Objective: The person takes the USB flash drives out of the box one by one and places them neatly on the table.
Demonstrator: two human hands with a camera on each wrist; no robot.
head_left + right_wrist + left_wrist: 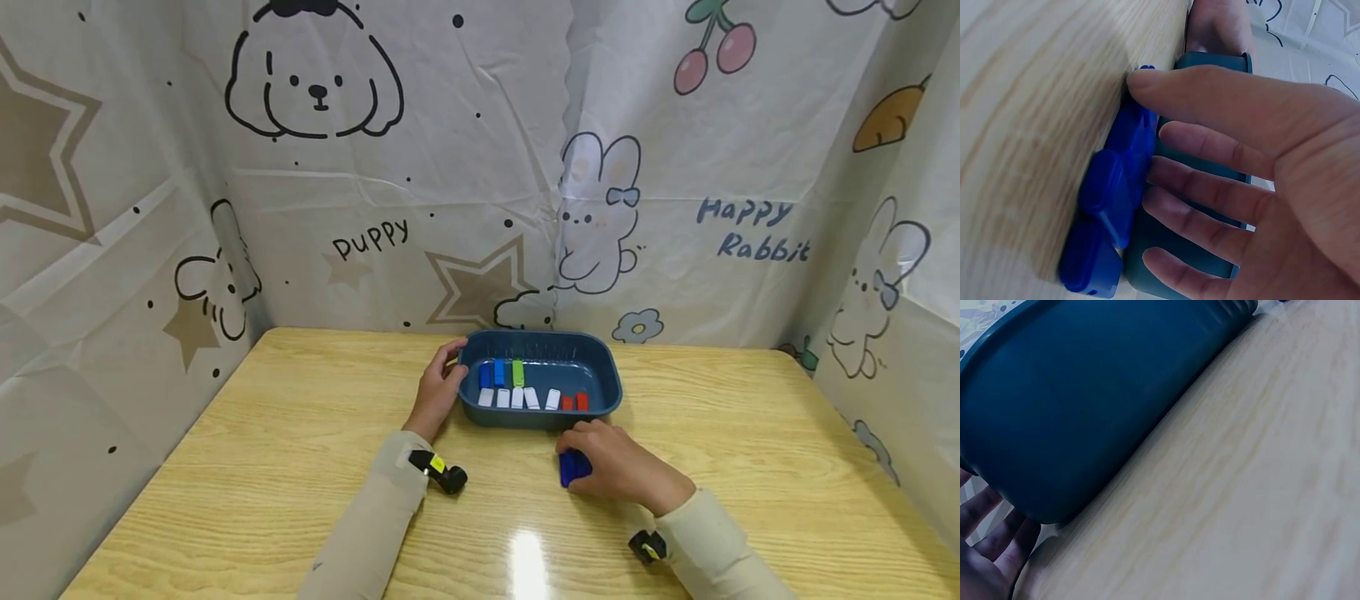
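Note:
A dark teal plastic basin (540, 421) stands toward the back of the table. My left hand (437, 392) holds its left end; in the left wrist view the fingers (1000, 536) bend behind the end wall, fingertips hidden. Small blue plastic blocks (1110, 190) with rounded ends lie on the table along the basin's near side. My right hand (611, 461) grips them, the thumb (1147, 82) on one side and the fingers across from it; the hand partly covers them in the head view. Inside the basin are white blocks (517, 398), blue blocks (486, 375), a lime green block (518, 373) and red blocks (582, 402).
The wooden table (300, 467) reaches out on both sides of the basin and toward me. A printed curtain (480, 167) hangs behind the table and along its two sides. Both wrists carry small black cameras (450, 477).

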